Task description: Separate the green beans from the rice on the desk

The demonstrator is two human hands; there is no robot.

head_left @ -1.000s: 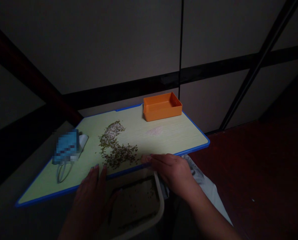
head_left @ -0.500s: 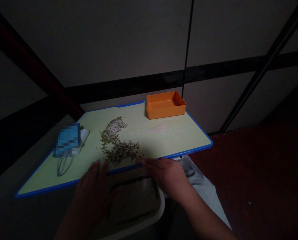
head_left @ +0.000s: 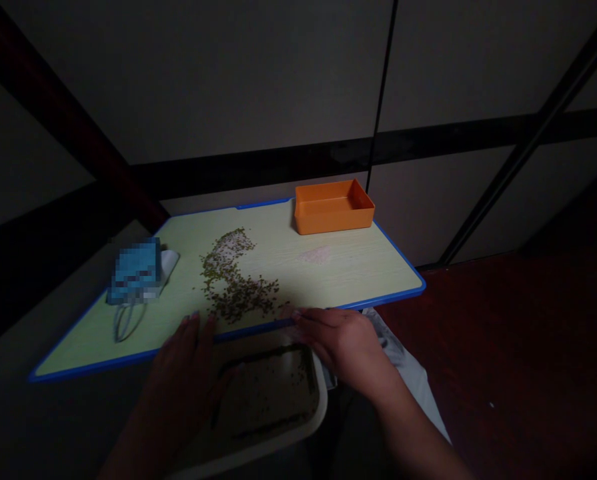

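Note:
On the small table (head_left: 358, 287) lies a loose spread of small green-brown grains (head_left: 243, 297), mixed with pale ones toward the back. Below the table's near edge is a white-rimmed tray (head_left: 321, 407) with dark grains scattered along its inside. My left hand (head_left: 185, 367) reaches over its left part, fingers apart, fingertips at the table edge and thumb over the tray. At the edge right of the grains, my right hand (head_left: 345, 337) has its fingers pressed together. Something faint and see-through shows by its fingertips; its kind is unclear.
An orange rectangular box (head_left: 335, 220) stands at the table's back right, with a small pale grain patch (head_left: 315, 255) before it. A blurred-out blue object (head_left: 135, 270) with a looped strap (head_left: 128, 320) lies left. Cabinet panels (head_left: 258, 87) rise behind the table.
My right hand has shifted slightly right along the table edge. My left hand stays in nearly the same place, and the grains look almost unchanged. The view has tilted a little.

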